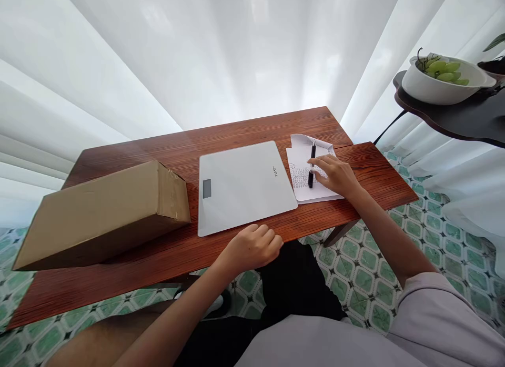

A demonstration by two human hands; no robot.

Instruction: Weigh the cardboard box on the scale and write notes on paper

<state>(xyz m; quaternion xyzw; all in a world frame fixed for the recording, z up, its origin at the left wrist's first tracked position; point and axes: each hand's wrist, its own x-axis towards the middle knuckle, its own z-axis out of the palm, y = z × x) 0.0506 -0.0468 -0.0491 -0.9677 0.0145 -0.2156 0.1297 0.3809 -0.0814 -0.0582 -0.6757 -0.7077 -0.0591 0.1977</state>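
My right hand (335,173) is over the papers, with its thumb and fingers closed around a black pen (313,152). The pen points away from me and lies low over the sheets. Beneath it, the white paper (300,173) carries dense handwriting, and one far corner curls up. My left hand (252,246) rests at the table's front edge with its fingers curled in; nothing shows in it. Just beyond that hand lies a flat white digital scale (244,185), its small grey display at the left end.
A closed cardboard box (106,209) stands on the left of the wooden table (221,130). At the upper right, a dark shelf (453,114) bears a white bowl (430,91) of green grapes (444,70). White curtains (236,57) hang behind the table.
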